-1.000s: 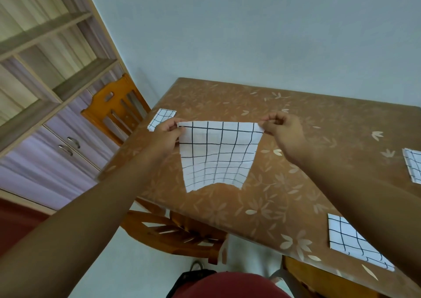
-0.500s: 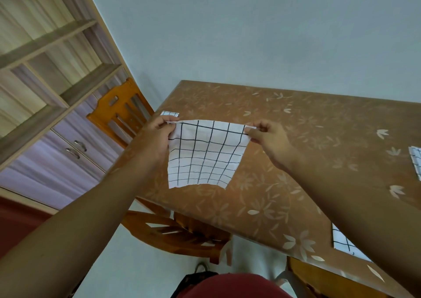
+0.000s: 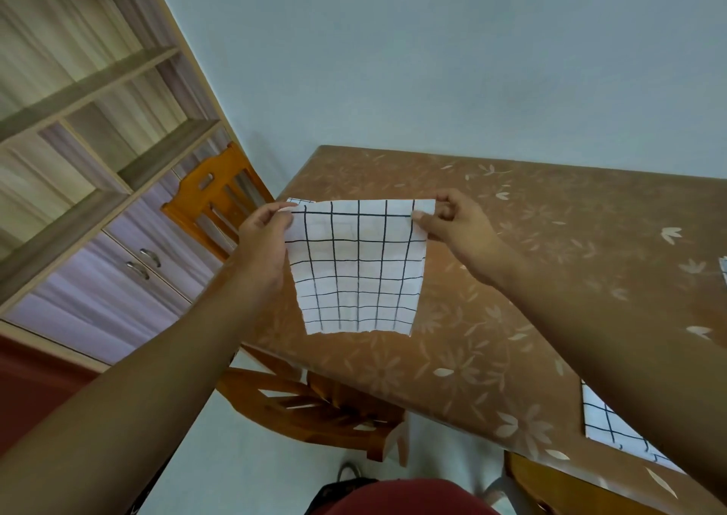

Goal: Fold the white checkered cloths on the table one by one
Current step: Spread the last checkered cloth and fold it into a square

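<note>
A white checkered cloth [image 3: 360, 266] hangs in the air above the table's near-left part. My left hand [image 3: 263, 239] pinches its top left corner and my right hand [image 3: 456, 225] pinches its top right corner. The cloth's lower edge hangs free. Behind the held cloth, a small piece of another checkered cloth [image 3: 297, 201] peeks out near the table's left edge. A folded checkered cloth [image 3: 613, 428] lies on the table at the lower right, partly hidden by my right forearm. A sliver of one more cloth [image 3: 723, 274] shows at the right border.
The brown floral table [image 3: 550, 239] fills the right half. An orange wooden chair [image 3: 216, 196] stands at its left end and another chair [image 3: 314, 408] sits under the near edge. A shelf and cabinet [image 3: 98, 199] line the left wall.
Both hands have lifted the cloth higher and brought it slightly nearer and to the left. It now hangs straight, while my grip on the two top corners is unchanged.
</note>
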Available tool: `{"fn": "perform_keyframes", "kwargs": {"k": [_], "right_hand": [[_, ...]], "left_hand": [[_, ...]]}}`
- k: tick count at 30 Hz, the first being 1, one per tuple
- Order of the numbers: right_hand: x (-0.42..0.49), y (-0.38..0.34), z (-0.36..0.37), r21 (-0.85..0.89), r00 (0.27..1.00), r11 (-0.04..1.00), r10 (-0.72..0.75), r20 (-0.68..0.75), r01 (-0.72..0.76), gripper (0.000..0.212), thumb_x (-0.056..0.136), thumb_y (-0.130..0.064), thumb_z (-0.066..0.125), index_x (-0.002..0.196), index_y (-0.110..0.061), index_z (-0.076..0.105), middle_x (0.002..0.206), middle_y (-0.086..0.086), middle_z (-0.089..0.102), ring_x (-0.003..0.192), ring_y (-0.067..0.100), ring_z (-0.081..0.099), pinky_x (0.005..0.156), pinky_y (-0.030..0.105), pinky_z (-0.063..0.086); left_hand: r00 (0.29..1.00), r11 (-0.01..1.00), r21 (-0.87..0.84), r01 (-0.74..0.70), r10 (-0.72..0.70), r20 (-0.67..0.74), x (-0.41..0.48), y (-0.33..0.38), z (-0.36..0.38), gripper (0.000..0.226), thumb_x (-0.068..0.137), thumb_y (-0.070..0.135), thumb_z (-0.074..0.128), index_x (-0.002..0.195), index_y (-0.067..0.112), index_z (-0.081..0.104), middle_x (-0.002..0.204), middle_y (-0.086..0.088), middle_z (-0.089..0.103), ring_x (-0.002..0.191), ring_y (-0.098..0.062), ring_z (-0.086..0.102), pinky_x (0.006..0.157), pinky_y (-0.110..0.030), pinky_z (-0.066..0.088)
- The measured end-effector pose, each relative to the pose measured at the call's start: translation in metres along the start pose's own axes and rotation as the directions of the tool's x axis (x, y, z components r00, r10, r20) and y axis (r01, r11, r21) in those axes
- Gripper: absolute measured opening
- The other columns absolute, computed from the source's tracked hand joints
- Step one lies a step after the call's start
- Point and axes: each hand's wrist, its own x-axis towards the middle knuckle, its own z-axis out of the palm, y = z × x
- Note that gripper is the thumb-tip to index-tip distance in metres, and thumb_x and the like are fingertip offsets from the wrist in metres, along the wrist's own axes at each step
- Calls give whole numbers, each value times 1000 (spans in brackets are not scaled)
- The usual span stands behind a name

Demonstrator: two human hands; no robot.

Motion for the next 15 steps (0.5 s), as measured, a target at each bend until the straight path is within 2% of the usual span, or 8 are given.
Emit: {"fn": "perform_keyframes", "kwargs": {"k": [2, 3, 5, 7, 10, 13, 15], "right_hand": [[-3, 7, 0, -73, 999, 997, 21, 32, -19, 13, 89, -11, 77, 97, -13, 68, 88, 16, 74, 83, 35, 71, 83, 43, 59], [-5, 10, 1, -118, 999, 993, 20, 27, -16, 12, 88, -9, 76, 94, -13, 67, 83, 15, 70, 73, 29, 65, 75, 39, 55], [-8, 10, 5, -164, 1000, 986, -12, -16, 9, 19, 91, -5, 73, 97, -19, 61, 71, 5, 61, 61, 10, 53, 60, 26, 46], [-11, 6, 10, -214, 991, 972, -112, -72, 94, 28, 94, -7, 69, 101, -26, 50, 68, 3, 55, 57, 7, 49, 54, 17, 43], [-16, 3, 15, -301, 971, 937, -218, -100, 179, 27, 96, -14, 67, 91, -30, 46, 78, 11, 61, 66, 12, 54, 63, 21, 46], [-18, 10, 18, -303, 974, 932, -222, -41, 200, 17, 97, -6, 61, 90, -21, 63, 92, 9, 66, 89, 23, 62, 81, 32, 51], [-19, 12, 18, -304, 982, 938, -184, -34, 166, 19, 96, -4, 61, 97, -19, 72, 98, 5, 68, 92, 20, 63, 82, 27, 51]], "left_hand": [[1000, 999, -46, 17, -17, -10, 3, 1, 0, 30, 95, 10, 57, 80, 28, 77, 105, -6, 74, 100, -23, 70, 87, -40, 59], [1000, 998, -63, 24, -25, -19, 3, 1, 0, 32, 94, 9, 58, 78, 29, 78, 109, -9, 74, 104, -26, 70, 89, -42, 59], [999, 995, -91, 34, -37, -36, 5, 0, 0, 33, 93, 7, 58, 76, 27, 78, 110, -12, 73, 106, -29, 69, 88, -41, 60], [997, 990, -132, 52, -60, -55, 5, 0, 0, 29, 94, 4, 57, 80, 22, 76, 102, -11, 73, 100, -29, 70, 78, -36, 60], [991, 975, -201, 97, -114, -71, 6, 1, 1, 23, 93, 1, 58, 84, 15, 73, 93, -10, 73, 90, -26, 71, 70, -32, 58], [987, 965, -235, 118, -140, -81, 7, 1, 0, 24, 92, 0, 58, 82, 15, 73, 89, -9, 73, 87, -26, 71, 73, -36, 59], [987, 966, -231, 118, -141, -83, 7, 0, -1, 24, 92, 0, 59, 81, 16, 74, 90, -10, 74, 91, -28, 71, 80, -41, 60]]}}
